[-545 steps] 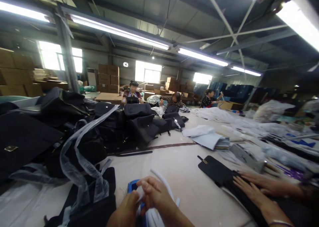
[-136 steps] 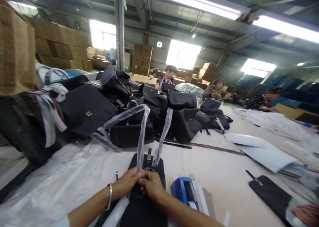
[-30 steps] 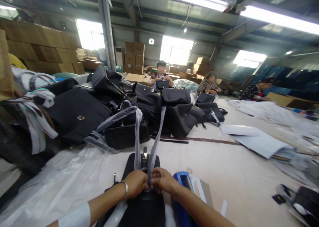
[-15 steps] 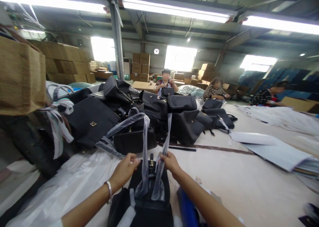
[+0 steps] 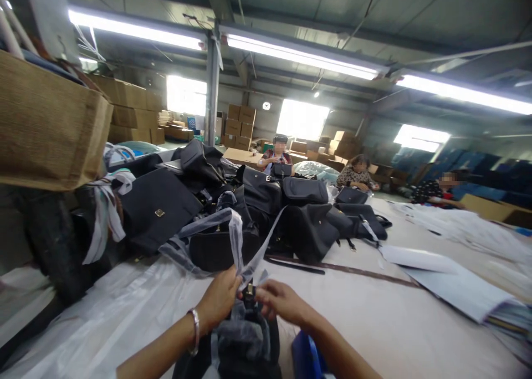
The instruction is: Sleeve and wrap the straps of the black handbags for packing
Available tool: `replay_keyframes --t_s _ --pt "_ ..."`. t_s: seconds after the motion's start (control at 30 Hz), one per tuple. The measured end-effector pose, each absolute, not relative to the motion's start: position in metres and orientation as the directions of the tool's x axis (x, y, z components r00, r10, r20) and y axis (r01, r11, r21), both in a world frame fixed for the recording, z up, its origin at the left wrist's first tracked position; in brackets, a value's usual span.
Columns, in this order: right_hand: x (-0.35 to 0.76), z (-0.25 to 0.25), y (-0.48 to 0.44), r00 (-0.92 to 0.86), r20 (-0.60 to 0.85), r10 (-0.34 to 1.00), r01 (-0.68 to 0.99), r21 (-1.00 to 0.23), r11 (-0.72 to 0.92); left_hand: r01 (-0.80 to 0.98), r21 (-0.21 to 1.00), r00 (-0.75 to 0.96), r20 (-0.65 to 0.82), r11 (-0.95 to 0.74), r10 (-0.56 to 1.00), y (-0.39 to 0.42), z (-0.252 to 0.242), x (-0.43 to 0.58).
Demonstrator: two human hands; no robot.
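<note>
A black backpack [image 5: 245, 357] lies in front of me, with plastic wrap over part of it. My left hand [image 5: 222, 296] is closed around the plastic-wrapped shoulder straps [image 5: 236, 240], gathered near the bag's top. Between my hands sits a short black strap with a gold buckle [image 5: 250, 290]. My right hand [image 5: 285, 301] has its fingers curled in at the right side of that strap, and its fingertips seem to pinch it. The fingertips are partly blurred.
Several black bags [image 5: 266, 193] are heaped across the table [image 5: 353, 307]. White sheets [image 5: 449, 285] lie at right, clear plastic [image 5: 124, 312] at left. A blue object [image 5: 305, 354] is by my right forearm. A burlap bag [image 5: 50, 129] hangs at left. Three people sit beyond.
My left hand has moved right and taken hold of the wrapped straps. My right hand has let go of a strap and come down to the buckle strap. The view has tilted upward.
</note>
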State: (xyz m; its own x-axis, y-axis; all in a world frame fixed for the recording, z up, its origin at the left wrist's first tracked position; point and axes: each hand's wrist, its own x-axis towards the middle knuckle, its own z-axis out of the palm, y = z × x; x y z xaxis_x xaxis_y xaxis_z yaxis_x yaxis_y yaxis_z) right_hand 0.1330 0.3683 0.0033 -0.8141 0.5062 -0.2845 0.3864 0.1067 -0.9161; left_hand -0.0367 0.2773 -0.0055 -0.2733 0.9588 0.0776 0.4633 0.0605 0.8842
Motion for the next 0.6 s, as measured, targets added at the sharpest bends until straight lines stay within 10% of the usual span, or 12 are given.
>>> replay_keyframes --t_s 0.17,0.4,0.6 --pt "0.102 0.037 0.366 -0.758 -0.198 0.622 0.008 -0.956 -0.294 0.699 0.715 -0.008 0.033 -0.018 0.999 0.251 -0.005 -0.022" --pt "0.115 0.067 0.331 -0.711 -0.125 0.692 -0.095 -0.958 -0.271 0.810 0.575 0.184 -0.061 -0.116 0.981 0.211 0.005 -0.022" --pt "0.182 0.009 0.291 -0.530 -0.319 0.786 0.542 -0.840 0.025 0.735 0.663 0.262 -0.082 -0.143 0.962 0.185 0.006 -0.036"
